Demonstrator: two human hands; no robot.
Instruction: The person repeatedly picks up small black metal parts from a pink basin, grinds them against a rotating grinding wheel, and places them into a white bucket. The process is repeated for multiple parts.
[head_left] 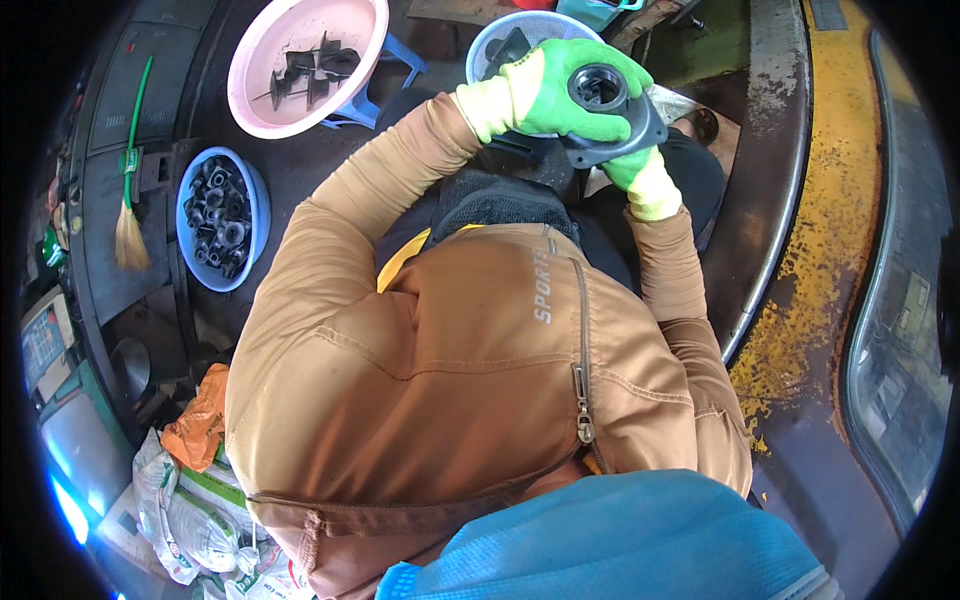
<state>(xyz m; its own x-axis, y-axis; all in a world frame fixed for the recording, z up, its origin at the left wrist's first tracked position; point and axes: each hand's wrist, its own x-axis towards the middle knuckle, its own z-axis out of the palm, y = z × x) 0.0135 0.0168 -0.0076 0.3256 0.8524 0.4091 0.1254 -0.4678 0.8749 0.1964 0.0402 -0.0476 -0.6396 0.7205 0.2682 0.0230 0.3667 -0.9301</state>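
A dark grey metal part (612,118), a flat flange with a round socket in it, is held up in front of my chest. My left hand (545,92), in a green and yellow glove, wraps over its top and left side. My right hand (645,178), gloved the same way, grips the flange from underneath. Both arms wear tan sleeves. Behind the part stands a pale blue basket (492,45) with dark parts in it.
A pink basin (290,60) with several dark finned parts rests on a blue stool at upper left. A blue basket (222,218) full of dark tube pieces sits left. A green-handled broom (130,170) lies further left. Sacks (195,500) are piled at lower left. A yellow worn rim (810,250) curves at right.
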